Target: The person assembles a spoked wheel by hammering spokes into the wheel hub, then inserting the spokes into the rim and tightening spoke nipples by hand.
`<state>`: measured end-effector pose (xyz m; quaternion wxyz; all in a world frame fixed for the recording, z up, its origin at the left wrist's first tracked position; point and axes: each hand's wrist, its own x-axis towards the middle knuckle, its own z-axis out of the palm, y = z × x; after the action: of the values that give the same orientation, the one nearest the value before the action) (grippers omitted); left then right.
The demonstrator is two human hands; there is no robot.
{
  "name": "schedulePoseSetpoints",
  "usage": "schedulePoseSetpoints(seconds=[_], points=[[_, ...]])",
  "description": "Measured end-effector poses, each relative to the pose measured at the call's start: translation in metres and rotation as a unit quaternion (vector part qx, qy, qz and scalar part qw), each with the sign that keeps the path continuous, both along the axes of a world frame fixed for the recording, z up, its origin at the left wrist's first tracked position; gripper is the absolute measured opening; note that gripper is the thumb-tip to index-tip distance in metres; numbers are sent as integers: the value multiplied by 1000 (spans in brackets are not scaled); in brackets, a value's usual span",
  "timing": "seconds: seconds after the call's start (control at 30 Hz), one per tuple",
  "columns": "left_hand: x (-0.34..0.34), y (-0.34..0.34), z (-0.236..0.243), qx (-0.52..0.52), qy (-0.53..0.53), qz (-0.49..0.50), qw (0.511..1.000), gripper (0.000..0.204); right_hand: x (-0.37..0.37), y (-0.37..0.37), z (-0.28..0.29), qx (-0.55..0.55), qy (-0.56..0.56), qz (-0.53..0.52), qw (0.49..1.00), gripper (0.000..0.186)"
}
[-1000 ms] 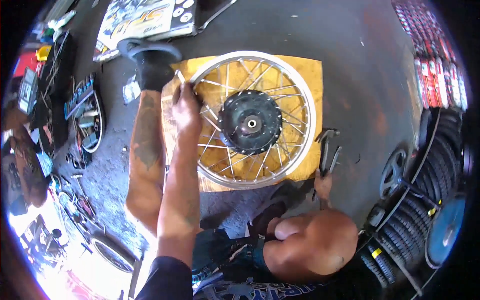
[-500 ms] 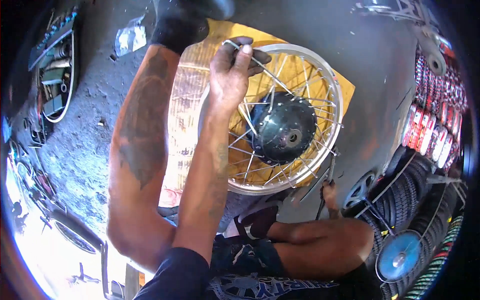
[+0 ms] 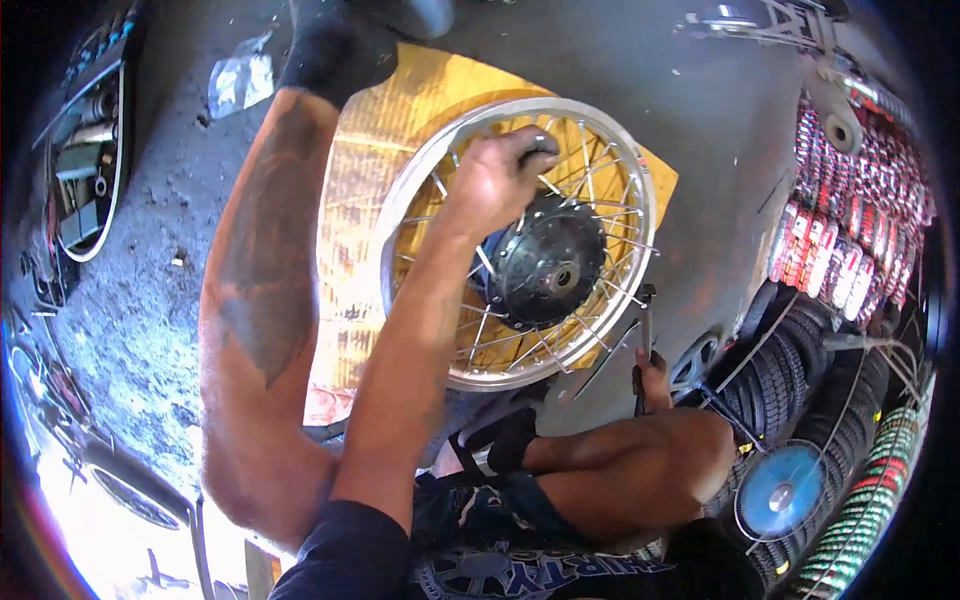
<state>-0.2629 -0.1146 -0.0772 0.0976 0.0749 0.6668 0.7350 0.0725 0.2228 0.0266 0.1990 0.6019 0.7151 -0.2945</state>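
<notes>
Wheel [image 3: 548, 262] looks part-spoked, remainder unclear; left hand [image 3: 510, 172] curls at twelve o'clock, grip hidden; right hand [image 3: 653, 382] holds hammer-like tool [image 3: 646, 318] near five.

The wheel rim [image 3: 500, 380] is silver and the hub [image 3: 550, 235] black, the board [image 3: 352, 225] golden yellow paling to tan with ribbed stripes, the shirt [image 3: 345, 550] black with a white and bluish print [image 3: 545, 577], the disc [image 3: 800, 478] bright blue, the tyres [image 3: 778, 370] black, and the packages [image 3: 845, 265] speckled red and white.
</notes>
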Motion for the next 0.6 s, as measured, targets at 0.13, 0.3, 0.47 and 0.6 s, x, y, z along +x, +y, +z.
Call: schedulePoseSetpoints(seconds=[0.13, 0.3, 0.47, 0.6], points=[[0, 4, 0, 40, -110, 4, 993, 10, -15, -32, 41, -20, 83, -41, 995, 24], [9, 8, 10, -69, 36, -20, 997, 10, -55, -73, 102, -45, 244, 28, 968, 36], [15, 11, 21, -115, 22, -16, 993, 12, -88, -78, 147, -161, 274, 115, 941, 56], [21, 17, 25, -117, 17, 21, 993, 10, -109, -94, 134, -103, 203, 320, 920, 57]])
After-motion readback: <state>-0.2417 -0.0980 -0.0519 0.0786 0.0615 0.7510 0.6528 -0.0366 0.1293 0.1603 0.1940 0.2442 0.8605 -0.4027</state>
